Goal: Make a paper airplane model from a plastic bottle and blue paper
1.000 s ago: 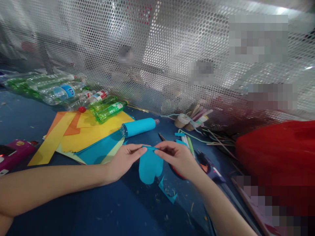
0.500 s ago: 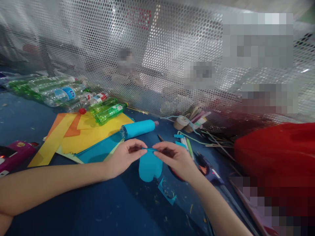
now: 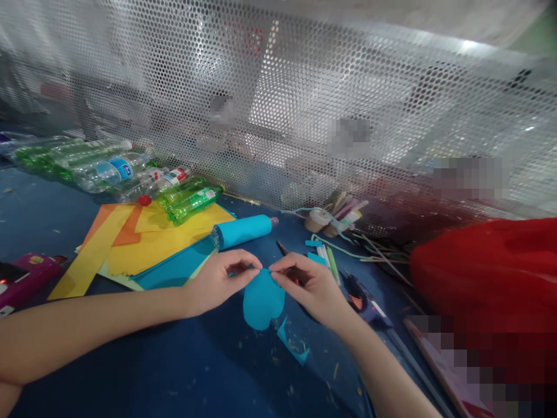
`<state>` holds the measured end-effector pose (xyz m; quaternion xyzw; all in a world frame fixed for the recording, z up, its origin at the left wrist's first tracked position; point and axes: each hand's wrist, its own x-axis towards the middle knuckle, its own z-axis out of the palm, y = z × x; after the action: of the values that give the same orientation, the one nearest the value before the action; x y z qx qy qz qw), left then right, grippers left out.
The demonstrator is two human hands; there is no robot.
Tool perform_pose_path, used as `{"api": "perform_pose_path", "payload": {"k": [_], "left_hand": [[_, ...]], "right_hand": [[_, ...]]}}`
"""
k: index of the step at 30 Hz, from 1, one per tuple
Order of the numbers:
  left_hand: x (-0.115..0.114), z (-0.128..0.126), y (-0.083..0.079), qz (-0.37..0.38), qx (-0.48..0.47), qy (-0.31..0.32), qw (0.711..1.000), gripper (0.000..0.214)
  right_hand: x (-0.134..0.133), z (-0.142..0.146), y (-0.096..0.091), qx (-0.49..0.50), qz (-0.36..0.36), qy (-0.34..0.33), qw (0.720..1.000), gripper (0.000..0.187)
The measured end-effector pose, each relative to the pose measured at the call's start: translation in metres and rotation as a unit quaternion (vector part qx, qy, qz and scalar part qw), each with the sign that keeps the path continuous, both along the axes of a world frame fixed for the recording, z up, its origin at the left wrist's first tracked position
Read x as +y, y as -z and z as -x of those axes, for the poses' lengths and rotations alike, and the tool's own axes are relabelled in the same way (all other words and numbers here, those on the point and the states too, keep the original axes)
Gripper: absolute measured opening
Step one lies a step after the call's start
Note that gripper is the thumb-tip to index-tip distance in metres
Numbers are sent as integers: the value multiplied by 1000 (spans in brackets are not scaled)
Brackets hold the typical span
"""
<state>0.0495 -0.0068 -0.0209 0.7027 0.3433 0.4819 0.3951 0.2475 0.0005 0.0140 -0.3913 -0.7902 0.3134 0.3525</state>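
Note:
A turquoise paper cut-out (image 3: 262,302) with a rounded lower edge hangs just above the dark blue table (image 3: 183,371). My left hand (image 3: 217,280) pinches its top edge from the left. My right hand (image 3: 311,285) pinches the same edge from the right, and the fingertips of both hands nearly meet. A turquoise paper scrap (image 3: 290,342) lies on the table just below the cut-out.
Yellow, orange and turquoise paper sheets (image 3: 143,244) lie at the left, with several plastic bottles (image 3: 130,174) behind them and a bottle wrapped in turquoise paper (image 3: 241,229). Pens, sticks and a glue gun (image 3: 369,305) sit at the right beside red cloth (image 3: 483,290). Perforated metal mesh (image 3: 278,98) walls the back.
My two hands have drawn closer together along the top edge of the cut-out, whose top now looks gathered. The view has shifted slightly.

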Motion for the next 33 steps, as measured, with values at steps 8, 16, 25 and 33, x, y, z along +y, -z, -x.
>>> {"api": "perform_pose_path", "payload": {"k": [8, 16, 25, 33], "left_hand": [[-4, 5, -4, -153, 118, 21, 981, 18], [-4, 4, -3, -201, 142, 36, 968, 16], [-3, 2, 1, -84, 128, 2, 988, 13], [1, 2, 5, -52, 108, 13, 993, 14]], "right_hand": [[1, 3, -3, -5, 124, -26, 992, 24], [-1, 2, -5, -39, 166, -36, 985, 20], [3, -1, -1, -67, 167, -20, 984, 19], [6, -5, 3, -52, 174, -29, 983, 17]]}}
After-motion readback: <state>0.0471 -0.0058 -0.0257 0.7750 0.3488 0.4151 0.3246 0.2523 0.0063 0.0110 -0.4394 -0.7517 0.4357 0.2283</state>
